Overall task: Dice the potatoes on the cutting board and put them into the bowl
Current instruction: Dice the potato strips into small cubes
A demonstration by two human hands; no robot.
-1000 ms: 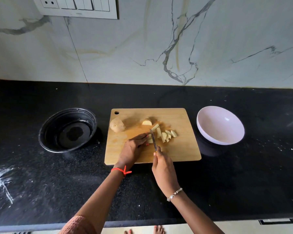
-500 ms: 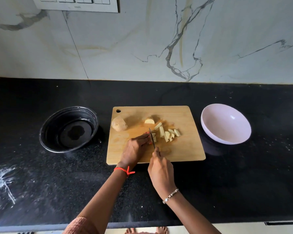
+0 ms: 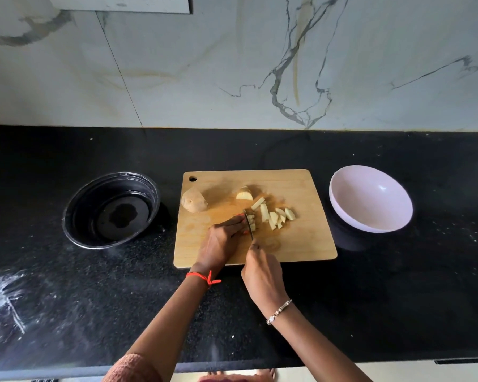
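While the right hand (image 3: 262, 274) grips the knife (image 3: 249, 223) by its handle, the blade stands edge-down in a potato strip (image 3: 251, 222) near the middle of the cutting board (image 3: 301, 244). Left hand (image 3: 221, 244), fingers curled, pins that strip from the 9 o'clock side, fingertips just beside the blade. Board lies flat on the black table (image 3: 370, 299). On the board: whole potato (image 3: 194, 200) at 10 o'clock, cut half (image 3: 244, 194) at 12, loose sticks (image 3: 273, 216) at 1 o'clock, near the blade. White bowl (image 3: 370, 199) sits at 3 o'clock of the board, near its edge. Black bowl (image 3: 111, 210) at 9 o'clock, apart from it.
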